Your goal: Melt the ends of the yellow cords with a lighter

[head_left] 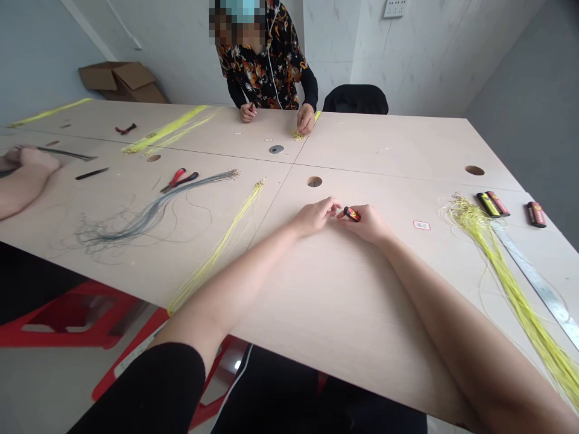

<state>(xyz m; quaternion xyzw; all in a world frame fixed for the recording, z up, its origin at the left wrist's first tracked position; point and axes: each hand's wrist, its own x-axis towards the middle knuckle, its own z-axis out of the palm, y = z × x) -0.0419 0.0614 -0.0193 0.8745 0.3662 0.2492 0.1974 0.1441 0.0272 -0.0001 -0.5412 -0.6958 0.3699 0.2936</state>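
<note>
In my right hand (368, 223) is a small black-and-red thing with a yellow mark (351, 214), shaped like a lighter; the fingers are wrapped round it. My left hand (316, 216) is just left of it, fingers curled with thumb and fingertips close together. Whatever those fingertips may hold is too small to make out. Both hands rest low over the table (325, 289), their fingertips nearly meeting. To the left of my left forearm lies a thin bundle of yellow wires (226, 238). A thicker yellow wire bundle (506, 277) lies right of my right arm.
A steel ruler (534, 274) lies beside similar small blocks (536, 214). Grey wires (154, 211) and red-black pliers (178, 179) are on the left. A co-worker (266, 66) handles yellow wires opposite; another person's arm (27, 181) reaches in. A round hole (314, 181) pierces the tabletop.
</note>
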